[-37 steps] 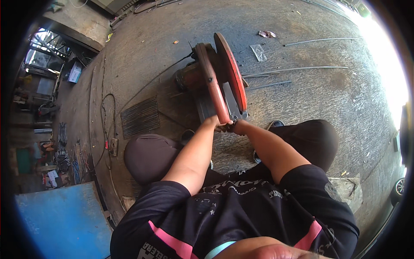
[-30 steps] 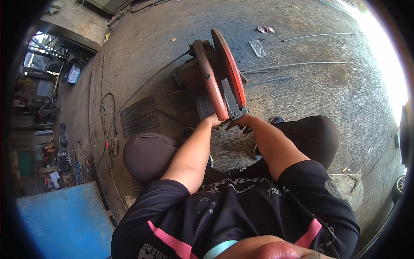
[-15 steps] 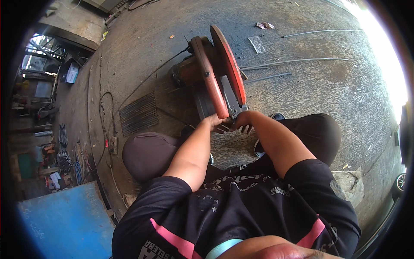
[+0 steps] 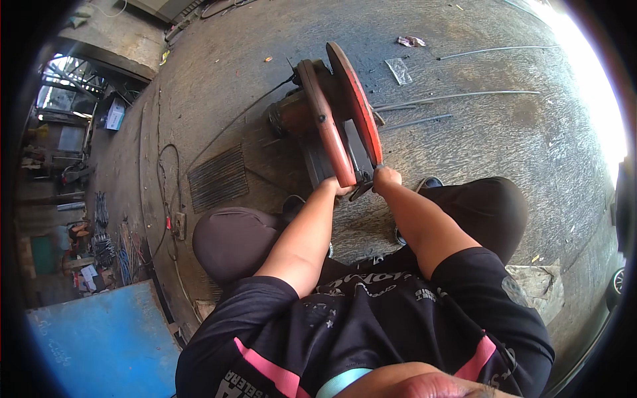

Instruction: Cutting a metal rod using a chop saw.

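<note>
A cut-off saw (image 4: 326,126) with a long red handle and a red blade guard stands on the floor in front of me. My left hand (image 4: 338,186) is at the near end of the handle, and its fingers are mostly hidden behind the saw. My right hand (image 4: 387,178) is closed at the near end of the blade guard, beside the metal parts of the saw's front. What it grips there is hidden. A dark flat metal piece (image 4: 360,190) shows between the two hands.
Thin metal rods (image 4: 464,97) lie to the saw's right, near a clear plastic bag (image 4: 399,71). On its left are a floor grate (image 4: 217,178), a power cord (image 4: 225,127) and a socket box (image 4: 179,225). A blue board (image 4: 106,331) is at the lower left.
My right hand has shifted slightly right, away from the left, and its fingers have closed. The left hand has slid further behind the handle's end.
</note>
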Demonstrator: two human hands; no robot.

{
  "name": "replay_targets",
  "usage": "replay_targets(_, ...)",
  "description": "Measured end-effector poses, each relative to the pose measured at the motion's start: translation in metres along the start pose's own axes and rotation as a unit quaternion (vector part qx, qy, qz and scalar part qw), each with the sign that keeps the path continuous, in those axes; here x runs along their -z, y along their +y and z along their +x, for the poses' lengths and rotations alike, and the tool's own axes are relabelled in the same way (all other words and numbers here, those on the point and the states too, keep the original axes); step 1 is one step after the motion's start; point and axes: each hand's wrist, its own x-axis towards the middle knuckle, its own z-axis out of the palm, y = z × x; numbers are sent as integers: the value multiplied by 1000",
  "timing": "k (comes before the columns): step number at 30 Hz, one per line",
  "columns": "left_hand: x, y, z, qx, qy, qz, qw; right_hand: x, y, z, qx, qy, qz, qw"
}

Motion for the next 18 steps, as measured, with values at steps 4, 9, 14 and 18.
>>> replay_targets(4, -10, 73, -5, 138, -111, -284, 942, -21, 52, 28, 171, -94, -160, 968)
replay_targets(9, -12, 24, -6, 44, -145, -339, 928, 29, 29, -20, 110, -332, 122, 929)
replay_targets(14, -3, -9, 1, 45, -240, -435, 867, 39, -11, -25, 68, -391, 155, 904)
replay_targets(18, 10, 23, -6, -43, -235, -460, 855, -42, 9, 62, 274, -279, 17, 920)
